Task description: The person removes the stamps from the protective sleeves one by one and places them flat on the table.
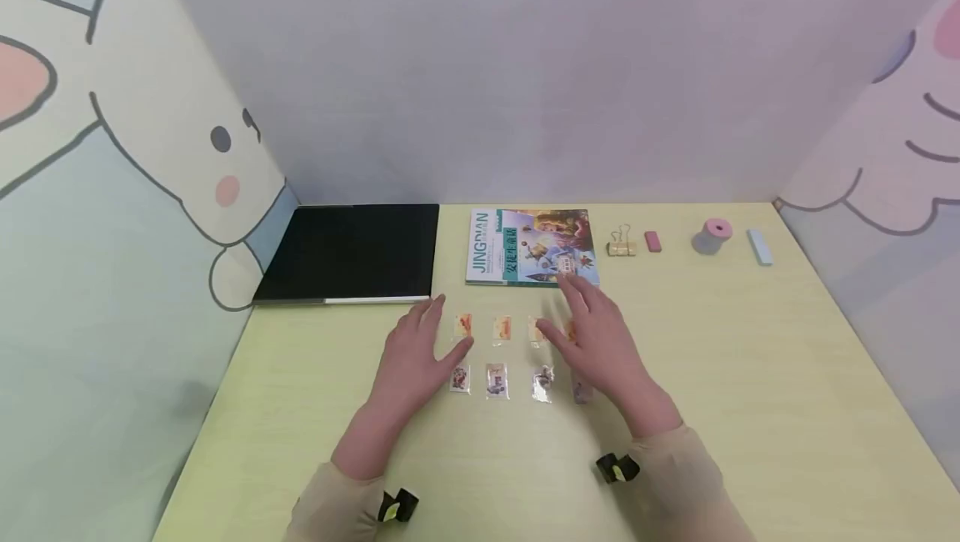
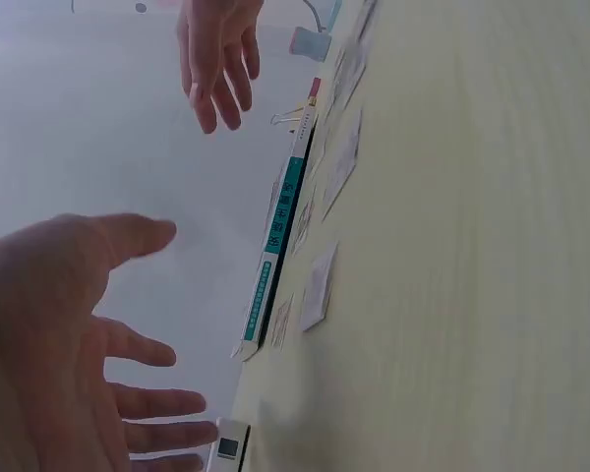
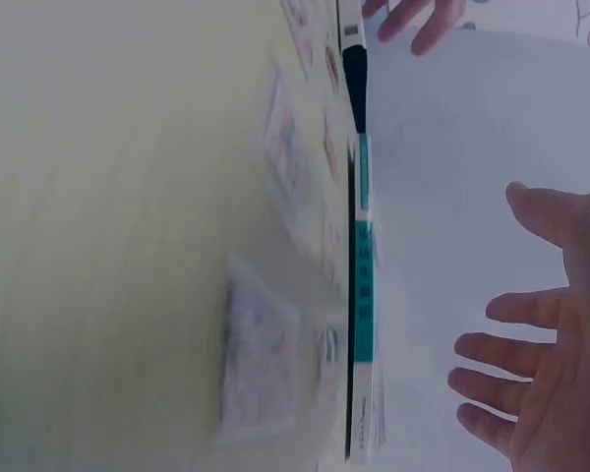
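Two rows of small, flat packets in clear wrapping lie on the table. Orange prints show on the back row [image 1: 502,328], and darker, multicoloured ones on the front row [image 1: 497,381]. My left hand [image 1: 411,356] is raised over the left end of the rows, fingers spread and holding nothing. Over the right end hovers my right hand [image 1: 603,342], also empty, partly covering the packets there. Both wrist views show the left hand [image 2: 69,334] and right hand [image 3: 560,344] apart from the tabletop, with a packet [image 3: 261,359] lying below the right one.
Behind the packets lies a picture-covered book [image 1: 487,246]. A flat black panel [image 1: 348,254] sits at back left. Along the back right are a gold binder clip [image 1: 622,248], a pink eraser [image 1: 653,242], a pink-topped grey cylinder [image 1: 711,237] and a light-blue bar [image 1: 760,247]. Walls enclose the table.
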Demonstrator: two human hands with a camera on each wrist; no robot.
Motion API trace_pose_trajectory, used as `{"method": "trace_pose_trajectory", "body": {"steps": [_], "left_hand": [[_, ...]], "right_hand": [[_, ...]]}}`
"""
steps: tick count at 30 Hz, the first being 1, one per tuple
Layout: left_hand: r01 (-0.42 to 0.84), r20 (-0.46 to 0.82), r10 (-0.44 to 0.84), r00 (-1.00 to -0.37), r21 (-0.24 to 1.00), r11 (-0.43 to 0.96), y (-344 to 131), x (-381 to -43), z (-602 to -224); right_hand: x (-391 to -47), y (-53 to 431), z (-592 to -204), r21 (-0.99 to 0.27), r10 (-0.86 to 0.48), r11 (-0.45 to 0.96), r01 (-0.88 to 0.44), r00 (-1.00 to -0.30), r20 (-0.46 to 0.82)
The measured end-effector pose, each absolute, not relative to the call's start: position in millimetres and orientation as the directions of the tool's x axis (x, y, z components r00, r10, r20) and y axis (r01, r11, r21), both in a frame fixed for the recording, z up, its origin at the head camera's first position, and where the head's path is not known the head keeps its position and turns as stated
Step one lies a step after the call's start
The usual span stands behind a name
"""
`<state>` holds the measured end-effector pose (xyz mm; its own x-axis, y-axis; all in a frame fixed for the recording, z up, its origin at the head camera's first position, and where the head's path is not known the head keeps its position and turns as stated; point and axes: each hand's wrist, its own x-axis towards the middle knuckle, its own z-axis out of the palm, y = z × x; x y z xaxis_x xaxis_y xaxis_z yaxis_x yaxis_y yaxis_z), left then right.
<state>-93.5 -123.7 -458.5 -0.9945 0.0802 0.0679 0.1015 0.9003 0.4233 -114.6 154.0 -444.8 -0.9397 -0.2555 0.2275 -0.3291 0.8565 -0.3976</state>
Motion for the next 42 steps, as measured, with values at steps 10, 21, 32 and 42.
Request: {"method": "trace_pose_trajectory", "body": {"steps": [10,21,32,42], "left_hand": [[-0.038,-0.050,-0.001,-0.999,0.748,0.662,-134,-134,-463],[-0.014,-0.105,0.088,-0.991,0.715,0.699,-130,-140,-488],[0.070,-0.025,0.113,-0.993,0.650,0.756,-129,-144,-485],[0.071,-0.028,0.114,-0.993,0.627,0.776,-127,-141,-483]], "right_hand": [[-154,92,-444,-0.651,-0.377,0.707,-0.278,-0.926,-0.013],[-164,57,-478,-0.464,-0.381,0.827,-0.316,-0.923,-0.051],[-170,45,-474,-0.427,-0.412,0.831,-0.358,-0.910,-0.039],[-170,41,-476,-0.401,-0.444,0.823,-0.403,-0.896,-0.011]]}}
